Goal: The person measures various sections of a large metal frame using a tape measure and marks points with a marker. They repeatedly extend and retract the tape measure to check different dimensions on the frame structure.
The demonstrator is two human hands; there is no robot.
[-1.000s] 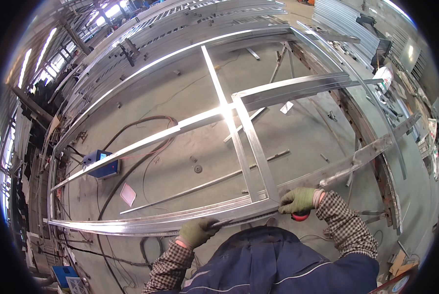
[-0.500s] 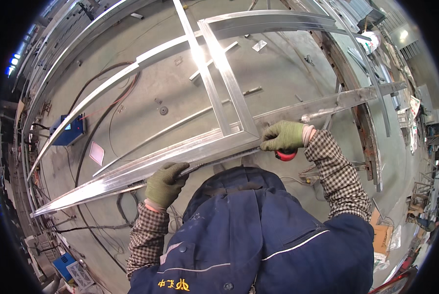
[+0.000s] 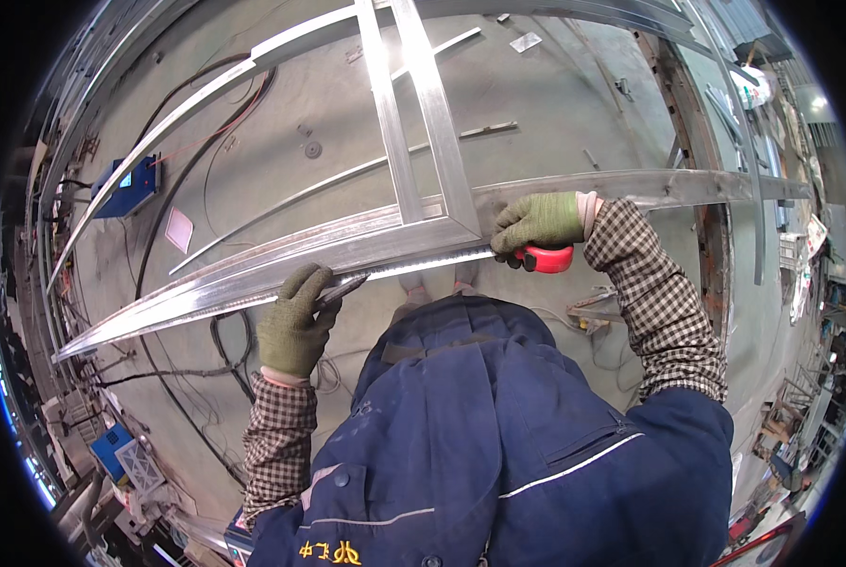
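Note:
My right hand [image 3: 541, 222], in a green knit glove, is closed around a red tape measure [image 3: 547, 259] at the mitred corner of a silvery metal frame [image 3: 399, 244]. From its case the tape blade [image 3: 432, 263] runs left along the near edge of the frame's front bar. My left hand [image 3: 295, 317], also gloved in green, is beside that bar farther left. A dark, slim pointed marking tool [image 3: 345, 287] is pinched in its fingers, with the tip toward the blade. Whether the left fingers also touch the blade cannot be made out.
Two bars [image 3: 432, 113] run away from the front bar. A long metal beam [image 3: 649, 189] extends right over a rusty support [image 3: 711, 255]. Dark cables [image 3: 172, 217] and a blue machine [image 3: 130, 189] are on the left floor. A loose strip [image 3: 300, 198] lies beyond the frame.
The whole view has shifted, with the frame now higher. More of the red tape measure and its blade shows below my right hand. The dark tool shows more plainly in my left hand.

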